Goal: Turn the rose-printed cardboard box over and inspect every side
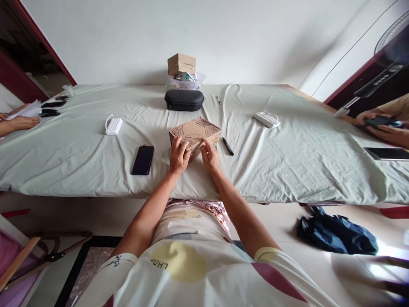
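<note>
A brown cardboard box (200, 127) with dark line patterns sits on the wrinkled pale green cloth (271, 170), straight ahead at 12 o'clock from the wearer. Taking the box as the clock's centre, the left hand (179, 157) is at 7 o'clock, fingers bent and spread, tips touching the box; its thumb stands apart, near the front side. The right hand (210, 157) is at 5 o'clock, thumb and forefinger close together at the near edge; I cannot tell whether they pinch the cardboard. The hands cover part of the box's front.

A black marker (228, 146) lies just beside it at 4 o'clock, a dark-screened smartphone (142, 160) at 8. White corded devices, too small to identify surely, lie at 9 (114, 126) and 2 (267, 120). At 12, a black zip case (184, 100) partly hides a clear tub (200, 81); its jumbled contents are unclear under a smaller carton (181, 64). Co-workers' hands are cut off at 9 (24, 123) and 3 (388, 128); the latter's dark object is indistinct.
</note>
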### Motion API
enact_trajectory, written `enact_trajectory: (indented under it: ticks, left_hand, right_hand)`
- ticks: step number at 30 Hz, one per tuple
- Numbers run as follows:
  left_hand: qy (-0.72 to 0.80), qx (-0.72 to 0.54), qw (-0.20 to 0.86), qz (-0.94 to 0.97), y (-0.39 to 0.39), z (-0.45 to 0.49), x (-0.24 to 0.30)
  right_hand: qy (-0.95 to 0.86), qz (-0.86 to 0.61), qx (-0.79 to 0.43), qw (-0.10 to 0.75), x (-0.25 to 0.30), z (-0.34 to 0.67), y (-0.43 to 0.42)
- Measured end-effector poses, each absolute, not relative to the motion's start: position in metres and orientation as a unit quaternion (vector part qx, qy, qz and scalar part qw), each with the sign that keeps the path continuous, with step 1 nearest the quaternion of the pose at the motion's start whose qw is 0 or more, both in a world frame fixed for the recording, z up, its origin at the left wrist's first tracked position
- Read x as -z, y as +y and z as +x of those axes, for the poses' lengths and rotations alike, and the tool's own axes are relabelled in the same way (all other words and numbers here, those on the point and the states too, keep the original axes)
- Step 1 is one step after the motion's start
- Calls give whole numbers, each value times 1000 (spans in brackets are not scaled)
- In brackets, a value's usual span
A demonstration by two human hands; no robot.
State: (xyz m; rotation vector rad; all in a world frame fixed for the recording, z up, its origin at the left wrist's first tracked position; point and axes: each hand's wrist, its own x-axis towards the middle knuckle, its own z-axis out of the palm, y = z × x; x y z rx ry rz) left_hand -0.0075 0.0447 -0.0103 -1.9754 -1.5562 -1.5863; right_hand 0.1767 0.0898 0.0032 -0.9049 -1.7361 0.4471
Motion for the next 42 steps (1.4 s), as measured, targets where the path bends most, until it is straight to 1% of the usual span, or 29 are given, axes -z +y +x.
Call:
enact_trajectory:
  ticks: [3,8,10,13,16,19,23,25,27,31,38,42]
  left_hand:
    - [-513,540,99,-660,48,-12,12]
    - [-520,557,93,-641,47,-18,13]
    - [-528,567,80,-628,47,-20,15]
    - [-557,569,73,-601,51,-22,21]
    - [-610,560,33,-560,58,-23,29]
    - [-672,523,-26,-524,61,-20,31]
    - [-735,450,-50,-505,57,-17,22]
    - [-743,438,-61,-503,53,-17,17]
    - [-736,451,-68,-500,51,-18,14]
    - [-708,513,-53,-483,52,-21,15]
    - [-598,650,-8,-469,45,-23,10]
    - [-553,682,18,-479,38,-22,6]
  right_hand:
    - [-662,-457,-171,569,-3,192,106]
    - [-589,-516,-151,603,2,212,121]
    - [-590,-534,-166,583,5,214,125]
    - [-623,-539,-201,530,12,214,128]
    - [-648,-528,-197,513,19,210,130]
    - [-663,-536,-180,491,22,206,127]
    - [-672,-564,-177,445,16,204,121]
    - [-675,-571,-178,433,12,205,119]
    - [-671,-575,-179,434,8,205,118]
    - [-651,-559,-188,477,3,207,117]
    - [-598,-479,-199,611,-6,208,108]
    - [-576,-439,-202,659,-11,207,104]
